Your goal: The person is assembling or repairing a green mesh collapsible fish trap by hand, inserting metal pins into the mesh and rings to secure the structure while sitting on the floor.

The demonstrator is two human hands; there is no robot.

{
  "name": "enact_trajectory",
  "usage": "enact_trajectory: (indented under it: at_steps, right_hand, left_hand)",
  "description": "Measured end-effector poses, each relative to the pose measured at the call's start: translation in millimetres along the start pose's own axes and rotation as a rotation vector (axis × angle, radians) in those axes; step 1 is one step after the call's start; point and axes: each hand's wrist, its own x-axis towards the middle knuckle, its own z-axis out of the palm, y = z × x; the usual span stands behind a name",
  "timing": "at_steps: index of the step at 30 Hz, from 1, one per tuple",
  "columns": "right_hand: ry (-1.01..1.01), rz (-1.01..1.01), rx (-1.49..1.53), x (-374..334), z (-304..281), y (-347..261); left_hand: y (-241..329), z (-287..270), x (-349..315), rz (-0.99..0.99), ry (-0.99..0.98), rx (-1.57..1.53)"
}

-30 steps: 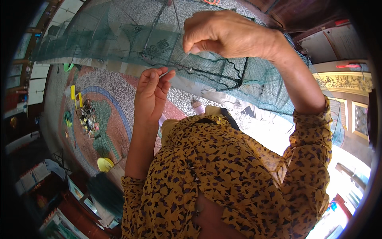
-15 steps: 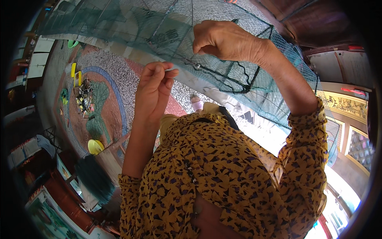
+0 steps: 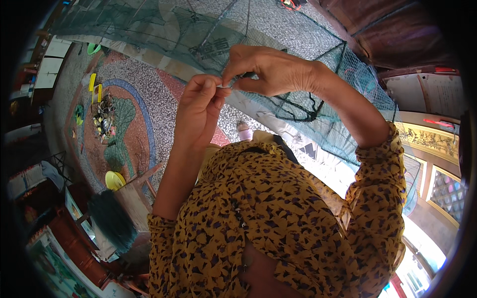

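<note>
My left hand is raised in front of my body, thumb and fingertips pinched together. My right hand meets it from the right, its thumb and forefinger closed at the same spot. Between the fingertips shows a tiny pale sliver, too small to name. Just beyond the hands stretches a green mesh net with a dark square frame and black cords. The right hand hides part of the netting; whether it touches the mesh I cannot tell.
At left on the patterned floor lies a heap of small items beside a bunched green net. A yellow bowl stands near a dark green bundle of strands. A dark red piece of furniture stands at upper right.
My right hand has come down and left from above the net, and its fingertips now meet those of my left hand. The left hand has shifted slightly right.
</note>
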Motion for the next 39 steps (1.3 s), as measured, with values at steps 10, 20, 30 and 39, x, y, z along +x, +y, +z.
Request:
enact_trajectory:
  at_steps: [10,20,30,39]
  right_hand:
    - [0.166,-0.05,-0.074,-2,17,-8]
    - [0.27,-0.225,0.467,4,36,-55]
    - [0.799,-0.389,0.195,-40,-25,-97]
    - [1.126,-0.302,0.554,-38,-35,-130]
  left_hand:
    - [-20,-15,-13,-0.018,0.082,-0.12]
    - [-11,8,-31,0.131,0.075,0.328]
    - [-17,3,-11,0.639,-0.184,1.241]
    - [-37,-8,-15,0.455,-0.072,1.003]
